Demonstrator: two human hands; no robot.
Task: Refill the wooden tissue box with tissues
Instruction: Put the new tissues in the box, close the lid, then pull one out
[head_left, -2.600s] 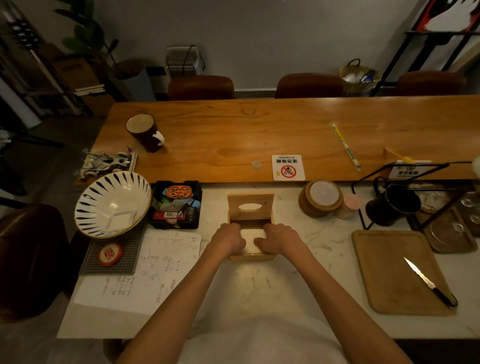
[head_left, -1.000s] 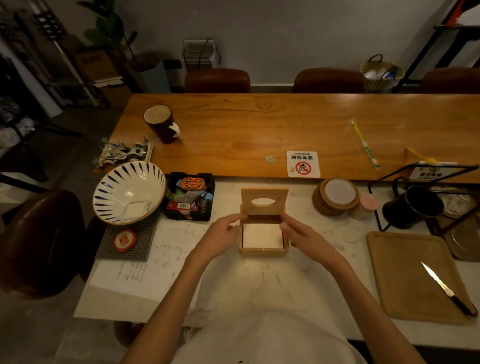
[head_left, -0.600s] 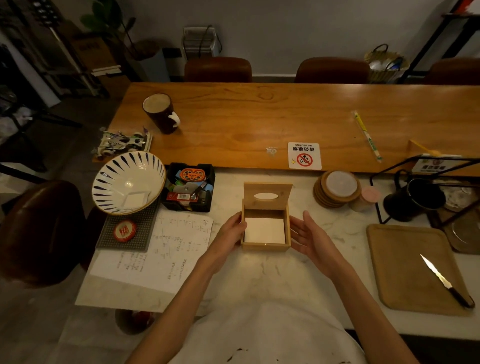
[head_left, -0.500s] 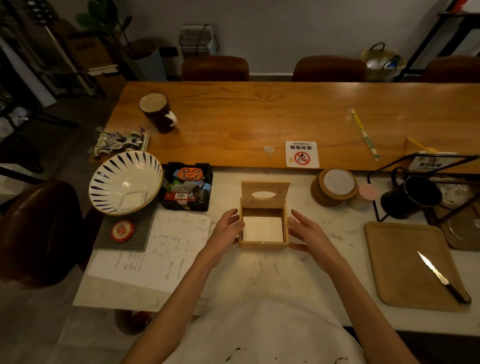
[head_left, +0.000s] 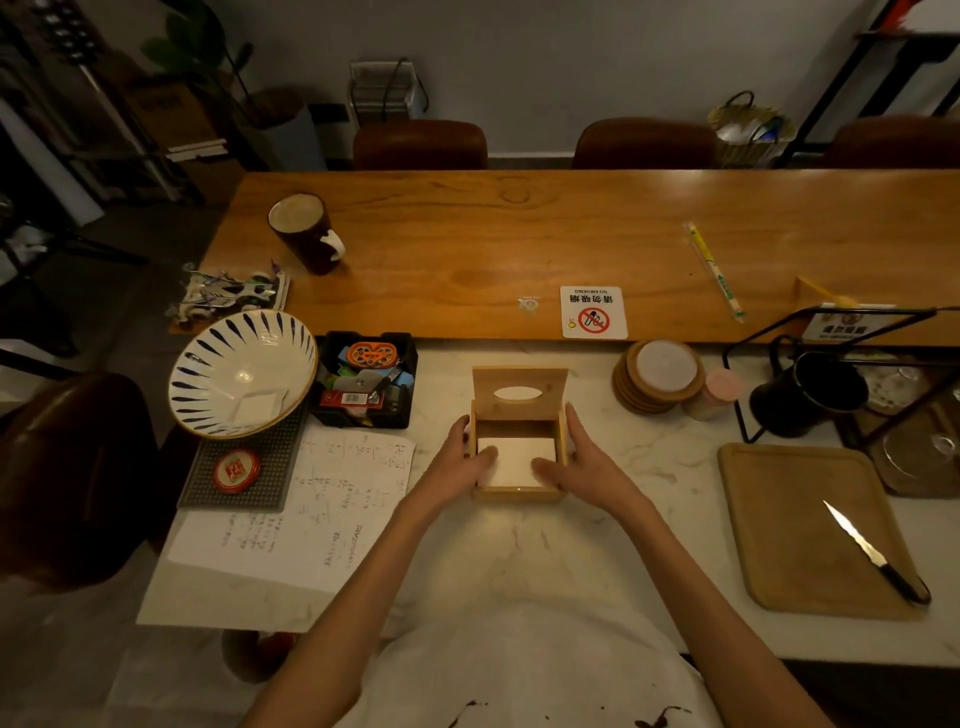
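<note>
The wooden tissue box stands on the marble counter right in front of me. Its hinged lid, with an oval slot, is up at the far side. A white stack of tissues lies inside. My left hand is on the box's left wall, fingers outside and thumb over the rim on the tissues. My right hand mirrors it on the right wall, its thumb also resting on the stack.
A striped bowl and a black tray of small items sit at the left, with a written sheet in front of them. To the right are stacked coasters, a black mug and a wooden tray holding a knife.
Both hands, open beside the box half a second ago, have closed in on its side walls, and the thumbs have come down onto the tissues. The box has not shifted.
</note>
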